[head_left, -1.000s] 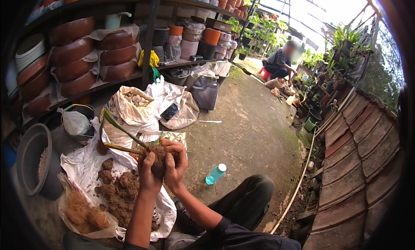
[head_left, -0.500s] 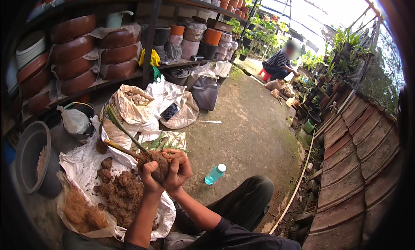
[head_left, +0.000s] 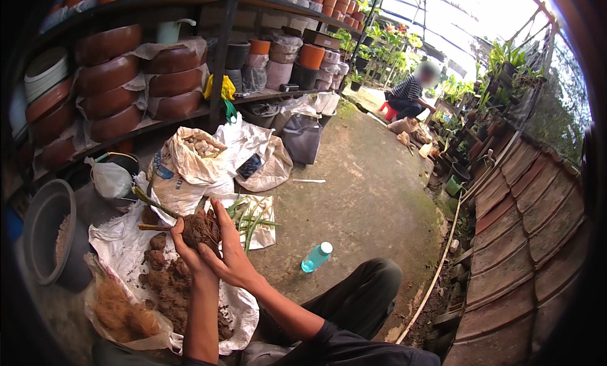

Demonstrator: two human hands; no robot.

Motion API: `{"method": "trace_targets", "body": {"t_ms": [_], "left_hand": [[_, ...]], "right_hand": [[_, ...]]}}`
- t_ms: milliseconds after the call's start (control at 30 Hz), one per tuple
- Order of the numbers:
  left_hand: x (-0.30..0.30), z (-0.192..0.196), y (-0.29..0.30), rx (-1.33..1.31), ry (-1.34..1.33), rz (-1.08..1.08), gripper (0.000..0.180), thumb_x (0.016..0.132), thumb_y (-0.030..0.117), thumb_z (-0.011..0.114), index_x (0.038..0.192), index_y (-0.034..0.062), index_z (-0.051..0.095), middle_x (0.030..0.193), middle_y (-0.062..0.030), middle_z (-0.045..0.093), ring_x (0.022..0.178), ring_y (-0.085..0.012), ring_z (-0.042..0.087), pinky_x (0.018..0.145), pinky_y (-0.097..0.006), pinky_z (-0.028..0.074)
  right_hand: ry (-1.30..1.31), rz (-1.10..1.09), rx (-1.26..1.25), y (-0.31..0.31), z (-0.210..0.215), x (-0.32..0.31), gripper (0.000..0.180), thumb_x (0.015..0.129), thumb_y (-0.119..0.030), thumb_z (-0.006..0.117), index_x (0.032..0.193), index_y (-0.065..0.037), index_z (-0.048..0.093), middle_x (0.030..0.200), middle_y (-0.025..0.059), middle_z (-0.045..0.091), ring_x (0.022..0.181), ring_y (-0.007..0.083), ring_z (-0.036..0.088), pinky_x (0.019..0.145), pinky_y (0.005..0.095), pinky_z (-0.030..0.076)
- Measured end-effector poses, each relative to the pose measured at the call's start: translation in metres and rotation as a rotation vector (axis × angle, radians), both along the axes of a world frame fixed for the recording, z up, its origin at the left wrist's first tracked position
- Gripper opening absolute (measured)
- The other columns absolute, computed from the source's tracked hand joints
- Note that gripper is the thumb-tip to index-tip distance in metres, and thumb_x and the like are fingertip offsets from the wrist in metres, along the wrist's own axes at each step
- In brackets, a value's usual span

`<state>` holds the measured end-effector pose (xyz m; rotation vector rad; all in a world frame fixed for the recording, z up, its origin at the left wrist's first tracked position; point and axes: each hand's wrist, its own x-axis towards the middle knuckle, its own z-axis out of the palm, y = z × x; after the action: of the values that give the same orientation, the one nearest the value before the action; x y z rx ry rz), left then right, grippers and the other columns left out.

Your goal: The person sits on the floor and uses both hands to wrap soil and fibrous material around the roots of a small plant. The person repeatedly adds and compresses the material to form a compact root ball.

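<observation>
Between my palms is a round brown root ball [head_left: 203, 229], packed with fibrous matter. A green plant stem [head_left: 157, 204] and a shorter brownish stub stick out of it to the left. My left hand [head_left: 188, 247] cups the ball from the left and below. My right hand [head_left: 229, 255] presses against its right side with fingers stretched along it. Below the hands, clumps of brown soil and fibre [head_left: 169, 284] lie on a white sack [head_left: 114, 236]. Cut green leaves [head_left: 251, 227] rest on a pale sheet just beyond my right hand.
A grey basin [head_left: 44, 239] stands at the left, near a sack of pale stones [head_left: 196, 148]. A phone [head_left: 249, 167] lies on another sack. A turquoise bottle [head_left: 316, 257] stands by my knee. Shelves hold stacked pots [head_left: 107, 81]. Another person [head_left: 408, 97] sits farther off on a red stool.
The root ball has moved left and slightly down, its stem tilting lower. My right hand's curled fingers have straightened along the ball, and my left hand has slid under it.
</observation>
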<state>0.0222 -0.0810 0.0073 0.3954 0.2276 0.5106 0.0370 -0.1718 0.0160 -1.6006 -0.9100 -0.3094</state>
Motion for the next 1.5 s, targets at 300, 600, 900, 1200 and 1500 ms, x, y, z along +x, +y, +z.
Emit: {"method": "trace_targets", "body": {"t_ms": [300,600,900,1200,1500], "left_hand": [[-0.003,0.014,0.000,-0.060,0.122,0.109,0.053,0.089,0.051,0.054,0.113,0.0029,0.057,0.107,-0.0108,0.062,0.093,-0.0246,0.061,0.083,-0.038,0.050],[-0.007,0.011,0.012,-0.028,-0.017,-0.042,0.046,0.087,0.048,0.052,0.105,0.0063,0.061,0.100,-0.0078,0.065,0.087,-0.0203,0.062,0.075,-0.033,0.052],[-0.007,0.027,0.005,0.012,0.005,-0.073,0.034,0.092,0.041,0.055,0.101,0.0093,0.062,0.091,-0.0039,0.067,0.080,-0.0167,0.067,0.075,-0.033,0.054],[-0.006,0.020,-0.012,0.179,-0.035,-0.322,0.018,0.093,0.029,0.059,0.097,0.0114,0.058,0.085,-0.0008,0.063,0.076,-0.0117,0.063,0.069,-0.029,0.052],[-0.002,0.005,-0.033,0.173,-0.097,-0.384,0.012,0.087,0.010,0.056,0.099,0.0065,0.055,0.087,-0.0019,0.060,0.075,-0.0104,0.059,0.068,-0.026,0.051]], "right_hand": [[-0.108,0.040,-0.041,-0.003,-0.006,0.008,0.065,0.085,-0.022,0.074,0.138,-0.004,0.039,0.158,0.0207,0.024,0.146,0.0429,0.017,0.117,0.0502,0.017],[-0.269,0.043,0.029,-0.013,0.001,0.014,0.054,0.067,-0.009,0.085,0.115,-0.007,0.061,0.141,0.0162,0.052,0.138,0.0404,0.038,0.112,0.0505,0.031],[0.008,0.118,0.192,-0.010,-0.013,0.023,0.040,0.076,-0.012,0.081,0.109,-0.003,0.060,0.138,0.0203,0.053,0.132,0.0373,0.046,0.109,0.0484,0.036],[0.002,-0.077,0.346,-0.025,0.008,0.020,0.018,0.089,-0.012,0.066,0.097,0.001,0.055,0.114,0.0182,0.061,0.110,0.0277,0.059,0.096,0.0390,0.045],[-0.119,-0.182,0.361,-0.019,-0.001,0.001,0.010,0.086,-0.008,0.051,0.091,0.001,0.050,0.094,0.0166,0.060,0.088,0.0203,0.056,0.084,0.0340,0.044]]}}
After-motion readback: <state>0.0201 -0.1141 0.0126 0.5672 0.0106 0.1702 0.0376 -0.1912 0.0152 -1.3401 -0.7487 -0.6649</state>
